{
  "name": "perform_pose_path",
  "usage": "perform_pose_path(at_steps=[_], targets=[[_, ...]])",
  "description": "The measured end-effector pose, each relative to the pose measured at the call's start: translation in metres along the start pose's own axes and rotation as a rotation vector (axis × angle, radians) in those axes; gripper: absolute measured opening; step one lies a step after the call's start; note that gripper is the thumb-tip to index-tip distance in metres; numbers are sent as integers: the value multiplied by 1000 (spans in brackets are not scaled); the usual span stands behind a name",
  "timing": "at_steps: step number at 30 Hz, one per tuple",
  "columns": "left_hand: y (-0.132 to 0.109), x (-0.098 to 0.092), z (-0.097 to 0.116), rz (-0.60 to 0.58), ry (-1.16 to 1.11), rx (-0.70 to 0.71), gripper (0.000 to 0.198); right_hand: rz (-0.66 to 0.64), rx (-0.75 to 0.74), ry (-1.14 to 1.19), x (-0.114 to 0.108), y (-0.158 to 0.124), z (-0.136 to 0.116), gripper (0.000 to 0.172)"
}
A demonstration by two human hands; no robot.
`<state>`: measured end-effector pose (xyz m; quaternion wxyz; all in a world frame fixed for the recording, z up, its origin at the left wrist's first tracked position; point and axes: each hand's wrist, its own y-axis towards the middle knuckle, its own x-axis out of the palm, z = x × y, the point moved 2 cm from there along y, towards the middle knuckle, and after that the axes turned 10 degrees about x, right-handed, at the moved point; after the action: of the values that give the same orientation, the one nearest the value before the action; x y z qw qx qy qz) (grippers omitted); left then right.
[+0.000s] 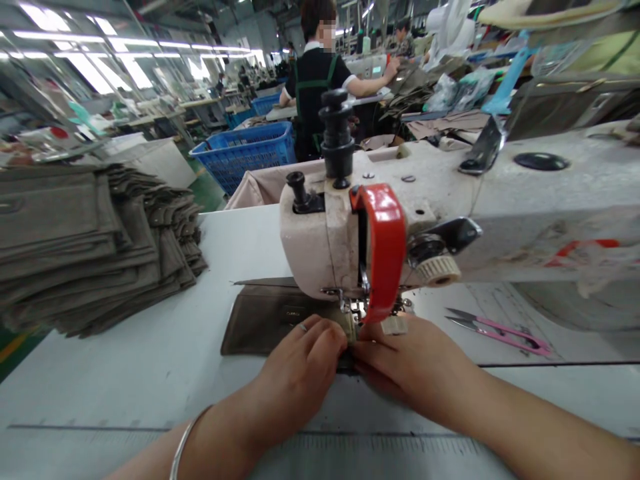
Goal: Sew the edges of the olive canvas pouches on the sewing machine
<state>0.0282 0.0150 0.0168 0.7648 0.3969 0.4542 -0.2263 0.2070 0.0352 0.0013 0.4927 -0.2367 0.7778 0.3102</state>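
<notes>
A dark olive-brown fabric piece point(260, 320) with a small metallic label lies flat on the white table, its right end under the needle area of a sewing machine point(320, 247) with a red guard point(387, 247). My left hand point(305, 363) is closed on the near right part of the fabric, fingers curled, a ring on one finger. Just right of the presser foot, my right hand point(410, 360) has its fingers pressed together at the fabric's right edge, close to my left fingertips. Its fingertips are partly hidden by the guard and the fabric.
A tall stack of similar fabric pieces point(85, 247) stands at the left. Pink-handled snips point(500, 331) lie on the machine bed at the right. Beyond the table are a blue basket point(245, 153) and a person in dark clothing point(315, 83).
</notes>
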Motion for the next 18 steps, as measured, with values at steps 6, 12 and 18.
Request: perform_pose_path(at_steps=[6,12,18], targets=[[0,0,2,-21,46,49,14,42,61,52,-2,1,-3,16],[3,0,1,-49,120,45,14,-14,166,134,-9,1,-1,19],[-1,0,-2,124,63,-89,15,109,-65,2,11,-1,-1,19]])
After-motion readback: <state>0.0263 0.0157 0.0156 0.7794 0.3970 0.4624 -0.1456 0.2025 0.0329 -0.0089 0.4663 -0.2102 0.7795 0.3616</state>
